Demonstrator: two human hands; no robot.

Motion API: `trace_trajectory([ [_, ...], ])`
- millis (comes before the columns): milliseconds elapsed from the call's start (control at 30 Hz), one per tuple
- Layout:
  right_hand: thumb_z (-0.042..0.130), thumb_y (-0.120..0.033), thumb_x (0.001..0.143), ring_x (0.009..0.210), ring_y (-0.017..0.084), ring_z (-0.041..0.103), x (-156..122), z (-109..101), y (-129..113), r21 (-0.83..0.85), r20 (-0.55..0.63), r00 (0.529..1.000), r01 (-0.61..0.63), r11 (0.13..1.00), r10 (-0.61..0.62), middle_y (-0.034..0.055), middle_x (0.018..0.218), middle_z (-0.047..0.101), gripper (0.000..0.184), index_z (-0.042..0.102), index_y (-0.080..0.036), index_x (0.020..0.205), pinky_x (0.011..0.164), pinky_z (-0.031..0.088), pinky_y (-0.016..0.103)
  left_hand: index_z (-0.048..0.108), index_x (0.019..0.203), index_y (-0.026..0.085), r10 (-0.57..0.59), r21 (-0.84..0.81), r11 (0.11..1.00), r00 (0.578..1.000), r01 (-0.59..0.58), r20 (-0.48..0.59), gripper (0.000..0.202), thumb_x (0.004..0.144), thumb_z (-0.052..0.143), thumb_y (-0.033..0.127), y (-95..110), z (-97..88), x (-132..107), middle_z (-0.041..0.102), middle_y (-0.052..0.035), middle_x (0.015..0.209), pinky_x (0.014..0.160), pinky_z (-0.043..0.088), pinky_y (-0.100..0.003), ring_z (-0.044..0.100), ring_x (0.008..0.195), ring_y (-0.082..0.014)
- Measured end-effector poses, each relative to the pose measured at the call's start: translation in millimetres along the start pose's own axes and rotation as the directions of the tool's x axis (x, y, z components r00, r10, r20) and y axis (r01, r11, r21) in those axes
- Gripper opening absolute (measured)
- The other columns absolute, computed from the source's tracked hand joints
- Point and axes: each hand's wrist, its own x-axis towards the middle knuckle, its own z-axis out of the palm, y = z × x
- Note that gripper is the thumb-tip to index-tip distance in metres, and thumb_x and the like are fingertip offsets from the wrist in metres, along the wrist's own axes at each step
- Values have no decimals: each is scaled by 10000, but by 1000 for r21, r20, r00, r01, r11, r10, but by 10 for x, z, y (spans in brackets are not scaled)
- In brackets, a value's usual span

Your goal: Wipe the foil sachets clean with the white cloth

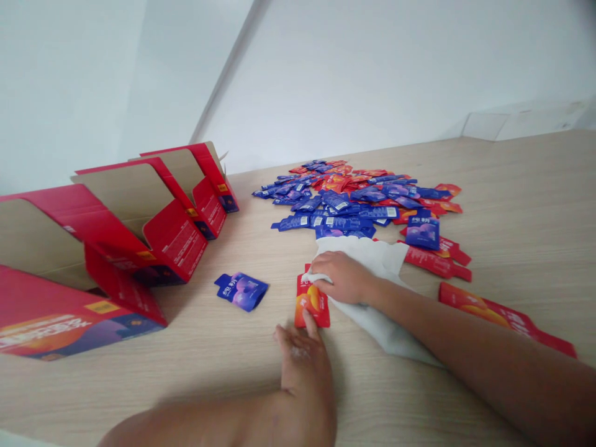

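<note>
Red sachet [311, 304] with orange print lay flat on the bench [195, 379], right between your hands. Your left hand [302, 366] was spread, index fingertip [311, 321] touching the packet's lower edge. Your right hand [344, 277] sat curled on a white cloth [377, 326], just above the packet's top end; can't tell if it was gripping the cloth.
</note>
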Motion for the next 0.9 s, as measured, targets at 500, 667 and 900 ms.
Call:
trace_trajectory([
  [500, 542, -275, 878, 1053, 228, 561, 1, 16, 36, 31, -6, 999, 39, 999, -39, 95, 1078, 662, 232, 677, -178, 1040, 945, 382, 395, 571, 1272, 137, -85, -126, 989, 995, 78, -55, 553, 787, 339, 8, 65, 103, 6, 739, -148, 876, 973, 452, -478, 687, 858, -227],
  [667, 565, -269, 861, 1048, 228, 561, -19, -1, -13, 54, 20, 994, 104, 993, -105, 95, 1097, 654, 238, 671, -176, 1053, 940, 387, 393, 571, 1272, 142, -76, -1, 997, 996, 76, -49, 539, 797, 350, 17, 96, 109, 4, 739, -139, 852, 976, 440, -467, 688, 850, -223],
  [900, 583, -307, 857, 1073, 222, 561, -23, -23, -150, 121, 80, 969, 225, 967, -236, 77, 1146, 644, 249, 668, -195, 1062, 942, 395, 387, 544, 1292, 115, -36, 110, 993, 999, 38, -17, 504, 835, 346, 40, 78, 39, 5, 735, -171, 885, 976, 442, -463, 691, 868, -230],
])
